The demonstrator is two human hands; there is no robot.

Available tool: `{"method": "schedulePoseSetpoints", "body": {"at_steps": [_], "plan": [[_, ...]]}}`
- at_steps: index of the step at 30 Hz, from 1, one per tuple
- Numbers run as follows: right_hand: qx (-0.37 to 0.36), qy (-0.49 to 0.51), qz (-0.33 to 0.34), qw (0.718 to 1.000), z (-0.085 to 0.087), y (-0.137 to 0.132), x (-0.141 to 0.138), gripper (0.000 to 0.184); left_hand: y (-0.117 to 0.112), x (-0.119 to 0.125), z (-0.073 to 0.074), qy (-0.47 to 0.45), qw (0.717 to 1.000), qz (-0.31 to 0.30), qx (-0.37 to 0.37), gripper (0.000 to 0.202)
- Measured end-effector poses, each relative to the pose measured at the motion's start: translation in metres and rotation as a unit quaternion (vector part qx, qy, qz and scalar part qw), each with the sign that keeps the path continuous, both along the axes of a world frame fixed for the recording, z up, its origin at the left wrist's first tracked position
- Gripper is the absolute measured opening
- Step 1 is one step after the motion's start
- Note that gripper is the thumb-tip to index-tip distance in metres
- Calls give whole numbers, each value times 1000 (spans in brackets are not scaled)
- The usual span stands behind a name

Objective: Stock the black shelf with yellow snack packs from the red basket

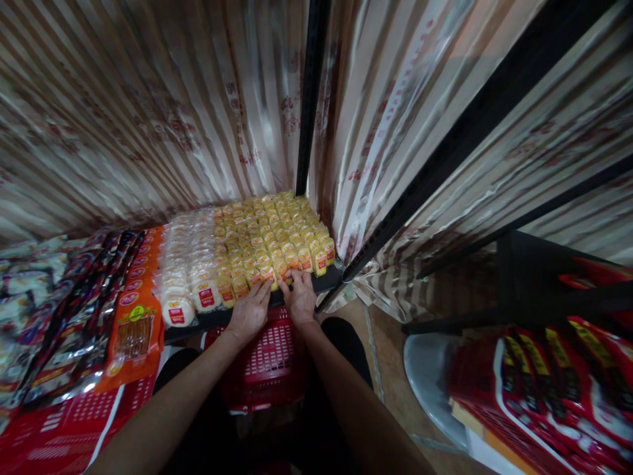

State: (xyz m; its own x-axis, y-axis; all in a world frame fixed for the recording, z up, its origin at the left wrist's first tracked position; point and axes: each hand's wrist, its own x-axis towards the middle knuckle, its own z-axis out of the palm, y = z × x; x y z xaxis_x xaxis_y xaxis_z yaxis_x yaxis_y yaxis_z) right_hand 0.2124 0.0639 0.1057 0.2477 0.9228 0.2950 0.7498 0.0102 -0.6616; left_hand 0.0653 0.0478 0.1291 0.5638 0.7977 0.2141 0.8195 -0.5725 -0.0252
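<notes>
Small yellow packaged cakes (267,227) stand in tight rows on a dark shelf (329,280) before me. My left hand (251,309) reaches to the front row, its fingers stretched out and their tips against the front packets. Close beside it, my right hand (299,300) touches the same row, with its fingers spread over the front faces and top edges. I see no packet lifted out of the rows. White round packaged cakes (205,293) with red labels stand directly left of the yellow ones.
Orange snack bags (133,330) and dark packets (82,316) lie at left, above a red basket (54,429). Another red basket (270,356) is below my hands. Black posts (312,99) and striped curtain (198,99) border the shelf. Red packets (558,382) fill a basket at right.
</notes>
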Motion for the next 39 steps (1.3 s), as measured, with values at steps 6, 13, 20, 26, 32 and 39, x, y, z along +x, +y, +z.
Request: {"method": "schedulePoseSetpoints", "body": {"at_steps": [6,13,20,26,32,39], "plan": [[0,21,18,1000,-5,0,1,16,-1,-1,0,7,1000,3,-3,42],[-17,1,13,1000,-1,4,0,16,0,-2,-2,5,1000,1,-5,42],[-21,-35,6,999,-1,6,-4,12,1,-2,-5,-7,1000,5,-18,43],[-26,43,29,998,-4,6,-1,16,-1,-2,-7,-33,999,8,-33,46],[53,161,59,984,-10,-28,4,27,-12,0,-4,-53,998,0,-39,37],[-97,156,-20,983,-68,-88,-15,27,-62,11,-43,-67,971,11,-228,24]]}}
